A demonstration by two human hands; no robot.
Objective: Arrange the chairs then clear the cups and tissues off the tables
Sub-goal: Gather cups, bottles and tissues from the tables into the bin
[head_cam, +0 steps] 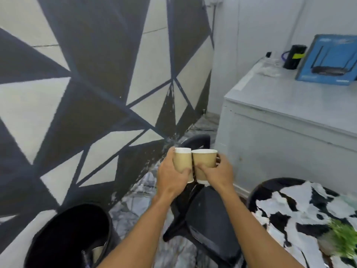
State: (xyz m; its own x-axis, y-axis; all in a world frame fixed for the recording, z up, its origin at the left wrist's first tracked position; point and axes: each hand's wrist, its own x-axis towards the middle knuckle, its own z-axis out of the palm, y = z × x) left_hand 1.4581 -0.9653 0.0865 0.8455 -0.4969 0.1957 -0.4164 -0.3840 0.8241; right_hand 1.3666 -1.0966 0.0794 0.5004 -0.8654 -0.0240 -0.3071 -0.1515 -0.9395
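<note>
My left hand [172, 177] grips a tan paper cup [181, 161] with a white rim. My right hand [218, 174] grips a second tan paper cup [204, 159]. Both cups are upright and pressed side by side in front of me, above a black chair [204, 219]. A round table [301, 209] with a black-and-white marbled top sits at the lower right. A black bin [63, 235] with a dark liner stands at the lower left; a paper cup [97, 253] lies inside it.
A wall [87, 84] painted with dark and pale triangles runs along the left. A white cabinet [286, 136] at the right carries a blue router box [328, 59] and a black speaker [293, 57]. A green plant [343, 238] stands on the table. The floor is marbled tile.
</note>
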